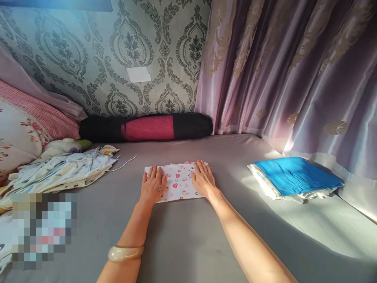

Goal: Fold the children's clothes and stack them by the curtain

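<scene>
A folded white cloth (pixel 179 184) printed with pink hearts and small figures lies flat on the grey bed sheet (pixel 182 239), straight ahead of me. My left hand (pixel 153 184) rests palm down on its left end, fingers stretched out and pointing away from me. On the right end, my right hand (pixel 203 179) lies flat too, fingers extended toward the far edge. Neither hand grips the cloth; both press on its top. Parts of both ends are hidden under the hands.
To the right sits a stack of folded cloths with a blue one (pixel 297 175) on top. Loose baby clothes (pixel 73 167) lie at the left beside a floral pillow (pixel 17 133). A black and red rolled bag (pixel 147 127) lies along the wall; purple curtains (pixel 265 70) hang at right.
</scene>
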### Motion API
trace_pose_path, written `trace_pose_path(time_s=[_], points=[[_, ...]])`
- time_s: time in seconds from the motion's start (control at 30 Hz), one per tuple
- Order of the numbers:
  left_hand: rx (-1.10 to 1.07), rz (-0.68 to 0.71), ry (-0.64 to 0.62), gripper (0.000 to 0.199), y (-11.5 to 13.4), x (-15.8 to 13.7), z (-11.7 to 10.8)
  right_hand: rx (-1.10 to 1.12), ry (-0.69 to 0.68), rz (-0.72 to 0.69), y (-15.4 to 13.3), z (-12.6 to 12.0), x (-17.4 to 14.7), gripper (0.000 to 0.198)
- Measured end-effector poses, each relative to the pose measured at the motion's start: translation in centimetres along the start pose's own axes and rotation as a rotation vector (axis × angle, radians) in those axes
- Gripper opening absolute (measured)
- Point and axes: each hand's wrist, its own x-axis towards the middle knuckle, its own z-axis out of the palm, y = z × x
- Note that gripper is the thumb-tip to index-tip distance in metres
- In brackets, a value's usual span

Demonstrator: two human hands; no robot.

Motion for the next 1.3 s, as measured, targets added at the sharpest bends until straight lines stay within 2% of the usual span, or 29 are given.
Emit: trace_pose_path(time_s=[0.23, 0.53, 0.67, 0.8, 1.0, 1.3], points=[[0.001, 0.01, -0.037, 0.063, 0.1, -0.2, 1.0, 0.007, -0.054, 0.019, 0.4, 1.1, -0.1, 0.057], [0.007, -0.018, -0.085, 0.061, 0.5, -0.2, 0.1, 0.016, -0.022, 0.009, 0.4, 1.1, -0.1, 0.057], [0.011, -0.001, -0.013, 0.06, 1.1, -0.4, -0.1, 0.005, 0.001, 0.006, -0.2, 0.7, -0.1, 0.054], [0.026, 0.084, 0.073, 0.058, 2.5, -0.6, 0.0, 0.007, 0.022, -0.042, -1.3, 0.7, -0.3, 0.053], [-0.009, 0.144, 0.035, 0.057, 3.3, -0.8, 0.8, 0.029, 0.019, -0.044, -2.0, 1.1, -0.6, 0.052], [-0.05, 0.149, 0.086, 0.058, 3.0, -0.6, 1.7, 0.033, 0.021, -0.042, -1.9, 1.1, -0.6, 0.051]])
